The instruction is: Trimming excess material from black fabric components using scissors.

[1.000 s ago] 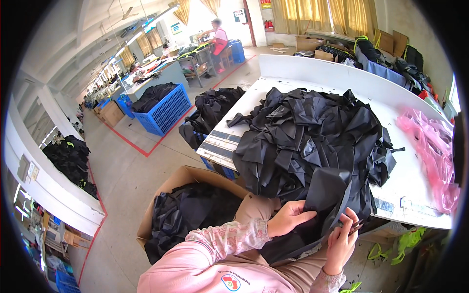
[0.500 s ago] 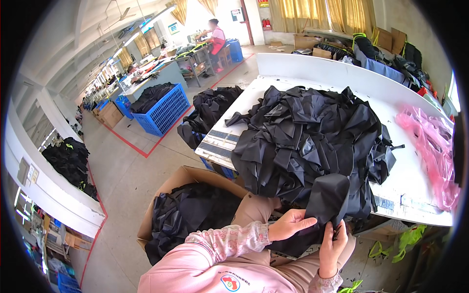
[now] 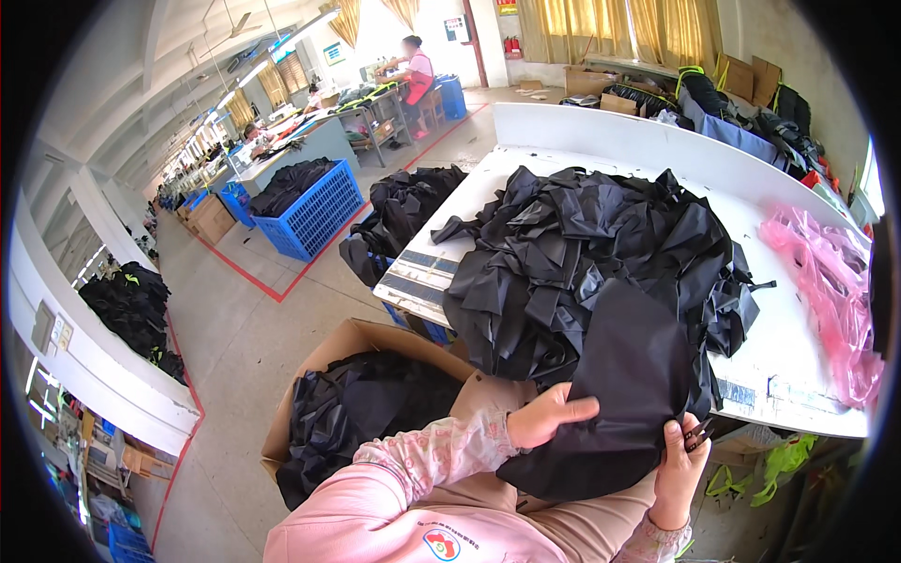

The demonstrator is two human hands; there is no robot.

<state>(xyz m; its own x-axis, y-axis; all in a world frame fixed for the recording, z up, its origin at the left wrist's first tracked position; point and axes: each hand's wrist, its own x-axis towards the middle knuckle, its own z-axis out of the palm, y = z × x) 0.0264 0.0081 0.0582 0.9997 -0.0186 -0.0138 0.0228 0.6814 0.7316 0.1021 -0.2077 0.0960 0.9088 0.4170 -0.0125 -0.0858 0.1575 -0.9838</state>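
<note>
A flat black fabric piece with a rounded top end hangs over my lap, in front of the heap. On its left edge my left hand is closed, thumb lying across the front and fingers behind the cloth. My right hand pinches the right edge with thumb and fingers. A small dark object sticks out among the right fingers; its kind is hard to make out. Behind the held piece, a large heap of black fabric pieces covers the middle of the white table.
The white table has a raised back rim. Pink plastic film lies at its right. A cardboard box of black cloth stands at my left, with a blue crate farther off. A person sits in the background.
The black fabric piece, folded over before, is now spread out flat and taller. My right hand has moved right and slightly up; my left hand has shifted slightly left.
</note>
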